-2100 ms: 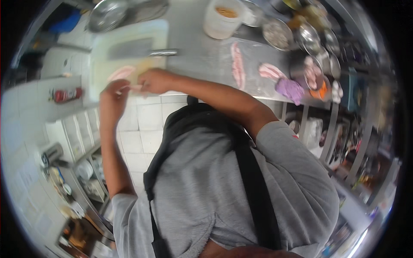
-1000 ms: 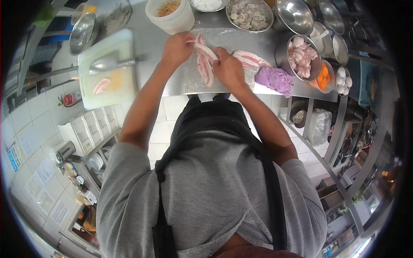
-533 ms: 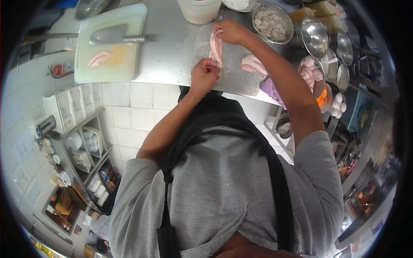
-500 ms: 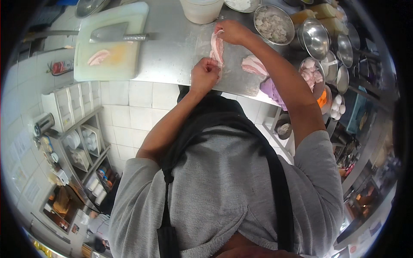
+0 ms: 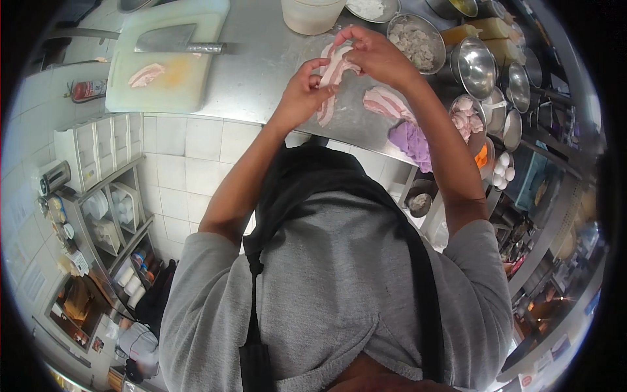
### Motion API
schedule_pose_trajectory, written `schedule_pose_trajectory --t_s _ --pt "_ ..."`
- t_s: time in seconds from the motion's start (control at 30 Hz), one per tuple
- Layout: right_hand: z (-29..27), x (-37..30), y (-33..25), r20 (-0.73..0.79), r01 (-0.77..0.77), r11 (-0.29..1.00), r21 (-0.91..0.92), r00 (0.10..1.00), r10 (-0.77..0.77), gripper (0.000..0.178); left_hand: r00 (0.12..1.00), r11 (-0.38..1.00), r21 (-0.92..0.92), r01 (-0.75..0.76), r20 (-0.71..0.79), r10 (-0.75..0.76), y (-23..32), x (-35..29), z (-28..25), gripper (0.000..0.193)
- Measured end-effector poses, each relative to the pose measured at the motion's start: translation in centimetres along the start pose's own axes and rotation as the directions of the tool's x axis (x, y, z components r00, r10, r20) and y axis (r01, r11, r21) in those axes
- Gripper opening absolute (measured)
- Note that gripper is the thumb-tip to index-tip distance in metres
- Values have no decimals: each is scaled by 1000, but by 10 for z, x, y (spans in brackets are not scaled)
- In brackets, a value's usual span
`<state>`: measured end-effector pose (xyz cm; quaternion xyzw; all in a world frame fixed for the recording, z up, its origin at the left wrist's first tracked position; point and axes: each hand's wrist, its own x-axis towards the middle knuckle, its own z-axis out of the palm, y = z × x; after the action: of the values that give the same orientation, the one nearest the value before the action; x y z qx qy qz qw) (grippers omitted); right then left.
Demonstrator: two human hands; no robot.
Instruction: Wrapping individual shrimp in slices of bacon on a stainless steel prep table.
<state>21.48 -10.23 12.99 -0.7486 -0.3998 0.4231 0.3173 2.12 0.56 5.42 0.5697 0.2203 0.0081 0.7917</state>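
Note:
Over the metal table, my right hand [image 5: 379, 55] pinches the far part of a pale pink, fat-streaked strip of pork belly [image 5: 333, 70]. My left hand [image 5: 302, 97] has its thumb and fingers around the strip's middle, curled loosely. The strip's lower end hangs or lies toward the table's near edge; which of these I cannot tell. More pork belly slices [image 5: 386, 103] lie to the right, under my right forearm. A purple cloth [image 5: 411, 144] sits beside them at the edge.
On the left, a cleaver [image 5: 166, 40] and a meat slice [image 5: 147, 75] rest on a cutting board [image 5: 189, 91]. A white tub [image 5: 313, 16] stands at the back. Bowls of white powder [image 5: 373, 8], greyish pieces [image 5: 416, 44] and pink meat [image 5: 467, 117] line the right, near eggs [image 5: 503, 171].
Both hands have come closer together along the strip. The right hand has drawn its far end nearer, and the left has shifted up with its fingers loosened.

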Motion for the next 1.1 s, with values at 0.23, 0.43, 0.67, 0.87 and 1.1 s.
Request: schedule_pose_trajectory --t_s 0.23,0.43,0.67,0.87,1.1 --pt "10 -40 9 -42 4 880 475 999 18 33 881 936 218 -277 -331 337 13 -33 38 52" --pt "16 -36 -8 -355 223 968 -115 901 -250 22 853 904 319 -284 -346 390 2 -18 14 19" --pt "32 51 65 -133 11 895 -445 988 -79 31 938 988 -42 146 -311 -151 -34 -6 31 21" --pt "46 63 80 -187 30 889 -456 974 -129 27 916 969 78 236 -351 -195 -52 -2 25 21" --pt "49 64 84 -219 -20 893 -450 972 -89 29 901 946 106 305 -354 -251 -53 -12 26 27"
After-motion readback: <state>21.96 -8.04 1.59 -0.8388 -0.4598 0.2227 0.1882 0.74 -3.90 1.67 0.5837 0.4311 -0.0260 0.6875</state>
